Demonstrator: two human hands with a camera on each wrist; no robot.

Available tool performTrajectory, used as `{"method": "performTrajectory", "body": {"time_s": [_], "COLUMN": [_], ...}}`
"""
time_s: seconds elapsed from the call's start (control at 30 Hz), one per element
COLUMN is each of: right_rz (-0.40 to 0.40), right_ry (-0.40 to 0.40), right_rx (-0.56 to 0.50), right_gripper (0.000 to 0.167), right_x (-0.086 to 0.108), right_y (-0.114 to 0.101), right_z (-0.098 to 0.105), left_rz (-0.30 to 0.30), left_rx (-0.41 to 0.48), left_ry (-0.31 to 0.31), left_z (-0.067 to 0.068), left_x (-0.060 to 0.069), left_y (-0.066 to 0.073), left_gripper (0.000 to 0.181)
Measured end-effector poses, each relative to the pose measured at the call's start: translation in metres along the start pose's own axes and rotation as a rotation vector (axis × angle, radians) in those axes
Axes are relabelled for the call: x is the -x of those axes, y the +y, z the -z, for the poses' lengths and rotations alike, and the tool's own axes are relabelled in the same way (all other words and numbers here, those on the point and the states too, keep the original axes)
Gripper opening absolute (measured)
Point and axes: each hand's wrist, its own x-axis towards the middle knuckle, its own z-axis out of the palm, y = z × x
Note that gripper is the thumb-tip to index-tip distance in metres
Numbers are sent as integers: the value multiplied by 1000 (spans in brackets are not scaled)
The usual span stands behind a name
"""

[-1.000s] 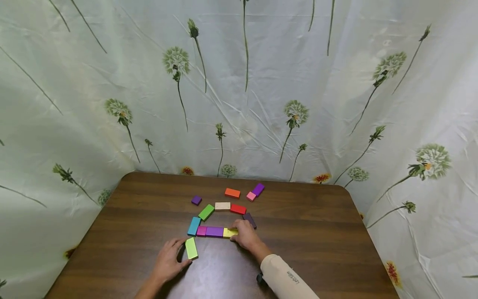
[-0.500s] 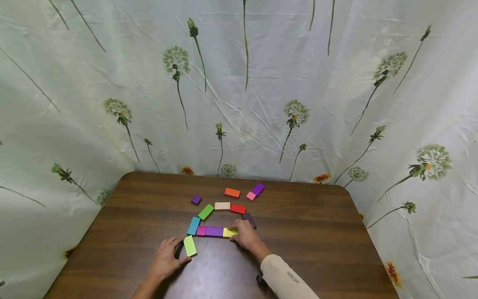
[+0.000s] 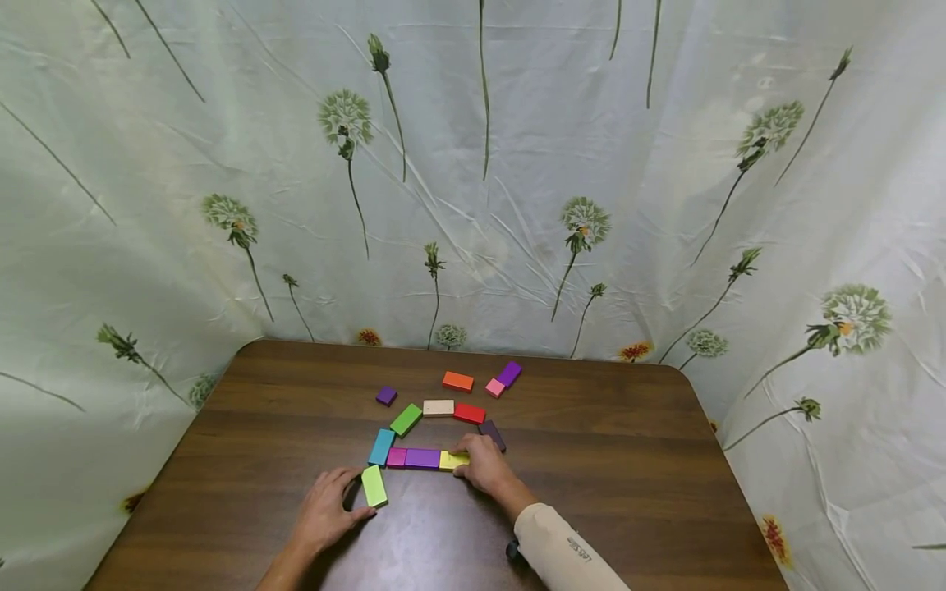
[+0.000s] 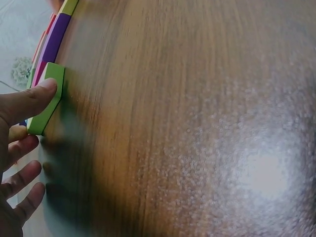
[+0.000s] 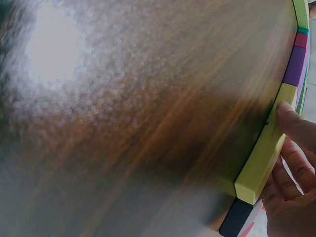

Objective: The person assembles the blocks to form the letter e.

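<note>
My left hand (image 3: 325,510) holds a light green wooden block (image 3: 374,487) between thumb and fingers, its far end close to the near end of a teal block (image 3: 382,447). In the left wrist view, the thumb lies along the near side of this light green block (image 4: 49,106). My right hand (image 3: 488,466) pinches a yellow block (image 3: 452,461) at the right end of a row. That row also has a purple block (image 3: 423,459) and a small magenta block (image 3: 397,458). The right wrist view shows my thumb on the yellow block (image 5: 266,143).
Behind the row arch a green block (image 3: 406,419), a beige block (image 3: 439,408), a red block (image 3: 470,413) and a dark block (image 3: 492,435). Farther back lie an orange block (image 3: 458,381), a pink block (image 3: 495,387), a purple block (image 3: 510,374) and a small dark purple block (image 3: 387,396).
My left hand has shifted the light green block slightly left and away from me, nearer the teal block. The right hand stays on the yellow block.
</note>
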Motion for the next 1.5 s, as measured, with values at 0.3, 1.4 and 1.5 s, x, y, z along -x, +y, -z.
{"method": "performTrajectory", "body": {"time_s": [0.3,1.4,1.5], "right_rz": [-2,-15,-22], "right_ry": [7,8,4], "right_rx": [-6,-22,-22], "right_gripper": [26,27,27], "right_x": [1,0,0], "right_y": [-1,3,1], "right_z": [1,0,-1], "left_rz": [-1,-12,-17], "left_rx": [-8,-17,-65], "left_ry": [14,49,10], "left_z": [1,22,21], "left_x": [0,-78,-109], "left_y": [-1,34,56], "left_gripper": [65,64,65]}}
